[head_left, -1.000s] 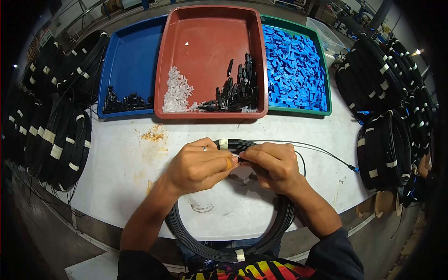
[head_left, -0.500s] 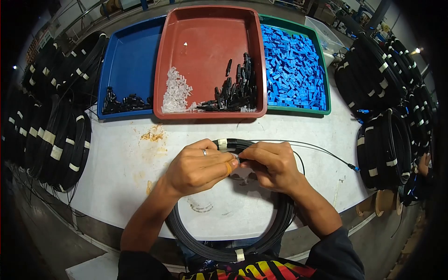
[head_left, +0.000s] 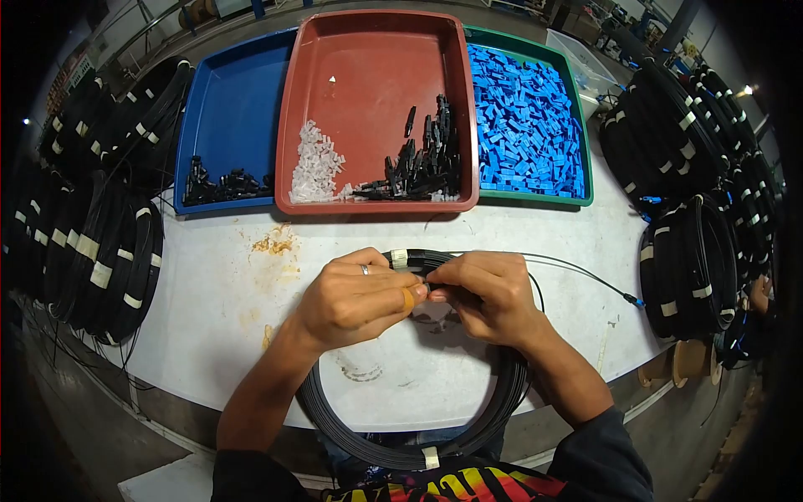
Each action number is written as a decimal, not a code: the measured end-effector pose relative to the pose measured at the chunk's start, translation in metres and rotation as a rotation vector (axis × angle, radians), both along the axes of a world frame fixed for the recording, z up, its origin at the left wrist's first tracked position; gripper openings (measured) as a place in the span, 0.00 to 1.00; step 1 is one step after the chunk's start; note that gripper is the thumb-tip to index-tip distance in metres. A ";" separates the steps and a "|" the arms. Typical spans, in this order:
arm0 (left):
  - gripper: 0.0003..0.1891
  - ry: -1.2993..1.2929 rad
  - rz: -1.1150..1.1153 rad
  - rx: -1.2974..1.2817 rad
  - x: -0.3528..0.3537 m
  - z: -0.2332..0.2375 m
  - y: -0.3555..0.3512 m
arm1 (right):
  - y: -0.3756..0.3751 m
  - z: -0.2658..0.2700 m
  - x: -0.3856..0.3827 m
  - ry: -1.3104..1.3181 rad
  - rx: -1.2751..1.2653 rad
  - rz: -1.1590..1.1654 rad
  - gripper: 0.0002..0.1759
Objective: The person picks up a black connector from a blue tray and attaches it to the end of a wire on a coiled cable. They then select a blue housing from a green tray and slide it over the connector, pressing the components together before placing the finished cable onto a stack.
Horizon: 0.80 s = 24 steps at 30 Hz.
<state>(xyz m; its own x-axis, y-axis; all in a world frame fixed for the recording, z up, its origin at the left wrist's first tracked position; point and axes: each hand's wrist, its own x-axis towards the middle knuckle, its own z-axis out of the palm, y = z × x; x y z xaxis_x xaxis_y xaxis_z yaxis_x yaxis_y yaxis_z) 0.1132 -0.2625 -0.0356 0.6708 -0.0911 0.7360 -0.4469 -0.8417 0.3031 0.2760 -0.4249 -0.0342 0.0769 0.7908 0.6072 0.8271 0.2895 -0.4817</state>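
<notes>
My left hand is closed in a pinch, with a ring on one finger and a tan band round another. Fingertip to fingertip with it, my right hand pinches too. Between them is a small cable connector, mostly hidden by the fingers. Below and behind the hands lies a coil of black cable, bound with pale tape at top and bottom. From the coil a cable end with a blue-tipped connector runs off to the right across the white table.
A red tray holds clear caps and black parts. It stands between a blue tray with black pieces and a green tray full of blue clips. Taped cable coils are stacked left and right.
The fingertips have shifted slightly around the small connector, and less of it shows now. The coil, cable end and trays have stayed in place.
</notes>
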 end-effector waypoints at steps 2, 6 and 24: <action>0.05 -0.032 -0.002 -0.128 0.000 -0.002 0.001 | 0.002 0.005 -0.001 -0.036 0.061 -0.006 0.15; 0.05 -0.008 -0.021 -0.157 0.000 -0.001 0.000 | 0.005 0.003 0.002 -0.152 0.200 0.041 0.12; 0.08 0.041 -0.056 -0.039 0.001 0.000 0.003 | -0.001 -0.005 0.002 0.105 -0.019 0.070 0.15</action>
<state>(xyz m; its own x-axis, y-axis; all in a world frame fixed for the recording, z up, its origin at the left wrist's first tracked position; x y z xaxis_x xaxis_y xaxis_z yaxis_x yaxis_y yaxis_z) 0.1140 -0.2598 -0.0352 0.6954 -0.1010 0.7115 -0.4791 -0.8031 0.3543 0.2778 -0.4255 -0.0392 0.0832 0.8078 0.5836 0.7502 0.3348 -0.5702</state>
